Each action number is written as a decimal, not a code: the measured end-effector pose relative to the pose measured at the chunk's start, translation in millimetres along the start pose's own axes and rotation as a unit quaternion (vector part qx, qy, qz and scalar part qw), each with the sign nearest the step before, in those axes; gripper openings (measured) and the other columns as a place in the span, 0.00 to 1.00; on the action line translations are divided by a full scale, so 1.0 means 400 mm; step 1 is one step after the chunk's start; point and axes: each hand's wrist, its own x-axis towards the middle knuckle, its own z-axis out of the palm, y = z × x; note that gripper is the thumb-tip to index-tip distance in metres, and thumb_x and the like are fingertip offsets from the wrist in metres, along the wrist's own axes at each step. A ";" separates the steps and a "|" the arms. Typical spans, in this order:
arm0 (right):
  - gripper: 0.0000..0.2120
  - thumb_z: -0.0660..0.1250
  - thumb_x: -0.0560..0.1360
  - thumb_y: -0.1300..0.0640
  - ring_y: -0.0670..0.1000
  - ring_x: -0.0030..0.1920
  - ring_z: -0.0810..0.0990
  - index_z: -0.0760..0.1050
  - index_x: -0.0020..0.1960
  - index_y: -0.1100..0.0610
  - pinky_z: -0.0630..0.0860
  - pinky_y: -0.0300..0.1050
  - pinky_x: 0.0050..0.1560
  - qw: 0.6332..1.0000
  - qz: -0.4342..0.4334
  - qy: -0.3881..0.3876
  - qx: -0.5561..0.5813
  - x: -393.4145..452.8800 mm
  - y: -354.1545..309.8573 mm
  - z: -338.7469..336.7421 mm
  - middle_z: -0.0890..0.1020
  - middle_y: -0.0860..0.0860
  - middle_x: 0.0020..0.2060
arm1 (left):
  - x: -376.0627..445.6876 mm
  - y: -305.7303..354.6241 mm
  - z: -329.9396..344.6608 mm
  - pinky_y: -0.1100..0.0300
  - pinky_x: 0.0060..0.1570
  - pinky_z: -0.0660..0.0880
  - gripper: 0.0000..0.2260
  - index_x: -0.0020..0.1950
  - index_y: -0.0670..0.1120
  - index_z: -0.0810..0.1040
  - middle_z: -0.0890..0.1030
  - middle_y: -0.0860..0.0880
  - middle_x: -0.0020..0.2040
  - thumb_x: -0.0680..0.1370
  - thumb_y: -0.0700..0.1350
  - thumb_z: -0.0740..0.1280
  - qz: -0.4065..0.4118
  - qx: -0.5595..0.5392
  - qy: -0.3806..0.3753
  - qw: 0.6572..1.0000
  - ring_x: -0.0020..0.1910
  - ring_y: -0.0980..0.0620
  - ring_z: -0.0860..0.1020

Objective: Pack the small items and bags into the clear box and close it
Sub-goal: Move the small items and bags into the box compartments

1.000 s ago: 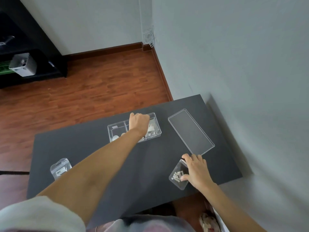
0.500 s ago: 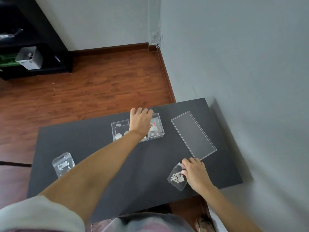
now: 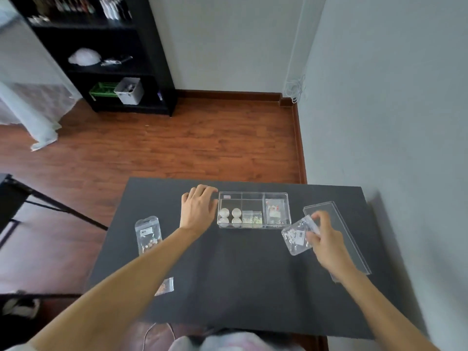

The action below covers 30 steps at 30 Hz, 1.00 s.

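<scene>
The clear box sits open on the black table, split into three compartments holding round white items, small bags and a bag with red bits. My left hand rests flat against the box's left wall, fingers spread. My right hand pinches a small clear bag of white beads, lifted just right of the box. The clear lid lies behind my right hand. A clear bag lies at the left, and a smaller bag peeks out beside my left forearm.
A grey wall runs close along the table's right side. A black shelf unit with a white bin stands at the far left across the wooden floor. A black stand is left of the table.
My right hand has lifted the bead bag off the table and carried it toward the box. My left hand slid from on top of the box to its left side. The view swung left.
</scene>
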 end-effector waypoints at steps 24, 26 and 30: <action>0.13 0.63 0.76 0.64 0.53 0.29 0.74 0.63 0.46 0.48 0.71 0.45 0.29 0.975 -0.115 -0.086 -0.168 0.306 -0.074 0.093 0.78 0.56 0.34 | -0.148 -0.395 -0.066 0.46 0.59 0.73 0.38 0.72 0.53 0.63 0.65 0.41 0.65 0.67 0.43 0.77 -0.308 0.008 -0.202 0.930 0.61 0.37 0.70; 0.09 0.65 0.75 0.63 0.58 0.36 0.78 0.67 0.49 0.52 0.76 0.50 0.38 0.970 -0.130 -0.101 -0.178 0.311 -0.073 0.100 0.81 0.58 0.41 | -0.143 -0.394 -0.070 0.48 0.54 0.76 0.34 0.68 0.52 0.67 0.65 0.42 0.62 0.65 0.42 0.77 -0.303 0.011 -0.200 0.932 0.55 0.37 0.74; 0.07 0.65 0.77 0.58 0.60 0.49 0.78 0.73 0.53 0.59 0.75 0.53 0.49 0.962 -0.177 -0.085 -0.192 0.319 -0.063 0.113 0.80 0.57 0.50 | -0.144 -0.390 -0.076 0.53 0.36 0.77 0.26 0.55 0.53 0.66 0.62 0.48 0.55 0.66 0.40 0.76 -0.303 -0.019 -0.186 0.935 0.39 0.40 0.74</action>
